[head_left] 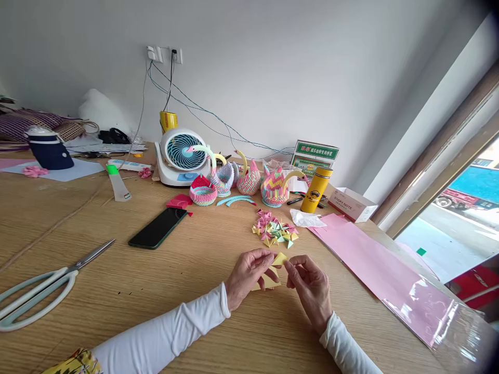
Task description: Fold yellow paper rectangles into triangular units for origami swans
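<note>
Looks to me like a folding step: the small yellow paper piece [279, 259] is up between 2 bare hands, over the desk [175, 311]. Left hand [249, 272] has its grip closed in a pinch, thumb and finger on the paper's left side. Right hand [310, 288] has its thumb and fingertip drawn together at the right edge, so that grip's pretty much closed on the same piece too. So the paper sits right between the 2 sets of fingertips, touching both. I'd say the next move calls for lining up the edges and pressing a neat crease, with the left pinch kept steady so nothing slips. More yellow paper [268, 280] shows just under the left fingers; can't tell if it's resting on the desk or partly held. Just beyond the hands there's a pile of folded paper pieces [275, 231] in pink, yellow and green, with some paper swans [249, 179] farther back, well apart from the fingers.
</note>
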Motion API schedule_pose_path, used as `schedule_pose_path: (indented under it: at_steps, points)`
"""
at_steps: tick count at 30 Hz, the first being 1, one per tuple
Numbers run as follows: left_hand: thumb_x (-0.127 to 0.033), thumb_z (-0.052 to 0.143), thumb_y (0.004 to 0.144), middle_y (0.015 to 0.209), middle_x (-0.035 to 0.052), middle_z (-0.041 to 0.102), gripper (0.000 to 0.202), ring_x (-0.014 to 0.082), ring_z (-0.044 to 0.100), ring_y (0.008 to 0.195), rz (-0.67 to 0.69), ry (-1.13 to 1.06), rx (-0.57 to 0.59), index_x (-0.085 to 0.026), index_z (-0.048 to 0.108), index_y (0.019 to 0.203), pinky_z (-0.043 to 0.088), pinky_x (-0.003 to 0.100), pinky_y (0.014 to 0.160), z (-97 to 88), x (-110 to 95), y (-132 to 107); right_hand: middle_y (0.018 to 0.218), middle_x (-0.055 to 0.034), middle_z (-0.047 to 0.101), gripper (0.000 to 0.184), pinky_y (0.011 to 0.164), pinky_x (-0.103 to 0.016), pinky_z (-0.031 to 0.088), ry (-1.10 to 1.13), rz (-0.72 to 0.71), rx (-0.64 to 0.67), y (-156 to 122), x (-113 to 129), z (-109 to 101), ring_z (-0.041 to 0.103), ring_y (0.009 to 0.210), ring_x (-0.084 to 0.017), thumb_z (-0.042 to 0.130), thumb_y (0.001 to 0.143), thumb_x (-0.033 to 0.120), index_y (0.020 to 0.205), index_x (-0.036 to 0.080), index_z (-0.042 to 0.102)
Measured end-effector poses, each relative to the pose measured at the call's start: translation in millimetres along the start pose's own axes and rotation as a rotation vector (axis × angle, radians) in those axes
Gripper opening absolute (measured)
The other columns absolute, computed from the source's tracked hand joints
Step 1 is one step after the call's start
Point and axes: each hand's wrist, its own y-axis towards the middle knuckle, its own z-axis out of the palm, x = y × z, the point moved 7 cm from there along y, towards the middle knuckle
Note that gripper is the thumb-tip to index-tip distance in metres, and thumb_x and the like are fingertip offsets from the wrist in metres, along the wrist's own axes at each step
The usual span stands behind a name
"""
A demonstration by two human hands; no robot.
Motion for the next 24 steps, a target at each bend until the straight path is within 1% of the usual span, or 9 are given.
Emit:
schedule_pose_path:
  at_steps: [4, 7, 11, 14, 17, 22, 24]
  points:
    - [-0.044, 0.061, 0.079, 0.099, 0.0097, 0.065, 0.039, 0.0163, 0.066, 0.074, -0.015, -0.047, -0.011, -0.013, 0.062, 0.102, 0.038, 0.015, 0.042, -2.2, 1.1, -0.5, 0.050, 0.0049, 0.050, 0.021, 0.045, -0.022, 0.038, 0.008, -0.005, -0.006, -0.6, -0.5, -0.3, 0.049, 0.044, -0.011, 0.063, 0.081, 0.039, 0.078, 0.019, 0.056]
    - [-0.042, 0.064, 0.077, 0.097, 0.0090, 0.065, 0.037, 0.0180, 0.065, 0.081, -0.026, -0.077, -0.015, -0.013, 0.062, 0.101, 0.039, 0.015, 0.044, -3.7, 1.9, -0.7, 0.051, 0.0050, 0.049, 0.021, 0.046, -0.022, 0.039, 0.023, -0.004, -0.001, -0.6, -2.1, -0.5, 0.048, 0.045, -0.010, 0.064, 0.081, 0.038, 0.079, 0.019, 0.056]
    - [-0.040, 0.070, 0.072, 0.095, 0.0083, 0.064, 0.037, 0.0193, 0.062, 0.088, -0.040, -0.138, -0.030, -0.014, 0.064, 0.097, 0.043, 0.017, 0.048, -5.8, 3.2, -0.5, 0.055, 0.0044, 0.049, 0.019, 0.048, -0.022, 0.039, 0.021, 0.003, 0.030, -1.1, -1.8, 0.4, 0.048, 0.047, -0.010, 0.062, 0.083, 0.036, 0.079, 0.019, 0.055]
    - [-0.035, 0.075, 0.068, 0.093, 0.0062, 0.062, 0.036, 0.0158, 0.059, 0.083, -0.028, -0.186, -0.055, -0.014, 0.063, 0.094, 0.046, 0.018, 0.052, -8.2, 4.0, 0.8, 0.055, 0.0040, 0.049, 0.020, 0.049, -0.022, 0.039, 0.029, 0.023, 0.053, -1.6, -0.3, 2.1, 0.049, 0.049, -0.010, 0.061, 0.084, 0.036, 0.078, 0.018, 0.054]
    - [-0.032, 0.076, 0.067, 0.088, 0.0032, 0.059, 0.033, 0.0120, 0.054, 0.076, 0.001, -0.215, -0.085, -0.014, 0.062, 0.090, 0.048, 0.019, 0.053, -10.7, 4.2, 2.1, 0.056, 0.0040, 0.048, 0.020, 0.050, -0.023, 0.041, 0.041, 0.040, 0.079, -2.3, 1.4, 4.9, 0.049, 0.050, -0.011, 0.059, 0.085, 0.036, 0.077, 0.018, 0.053]
    - [-0.030, 0.078, 0.065, 0.083, 0.0020, 0.057, 0.030, 0.0102, 0.050, 0.071, 0.005, -0.220, -0.124, -0.013, 0.064, 0.084, 0.045, 0.018, 0.050, -13.3, 4.3, 2.9, 0.061, 0.0025, 0.049, 0.019, 0.052, -0.024, 0.042, 0.048, -0.012, 0.169, -6.6, 6.4, 10.2, 0.050, 0.052, -0.011, 0.055, 0.088, 0.034, 0.077, 0.018, 0.053]
    - [-0.030, 0.079, 0.063, 0.082, 0.0025, 0.058, 0.031, 0.0098, 0.050, 0.070, -0.022, -0.231, -0.131, -0.012, 0.065, 0.084, 0.043, 0.017, 0.048, -14.2, 5.1, 2.8, 0.061, 0.0027, 0.050, 0.014, 0.054, -0.024, 0.043, 0.061, -0.032, 0.197, -8.0, 8.4, 10.6, 0.051, 0.053, -0.011, 0.052, 0.089, 0.032, 0.084, 0.019, 0.054]
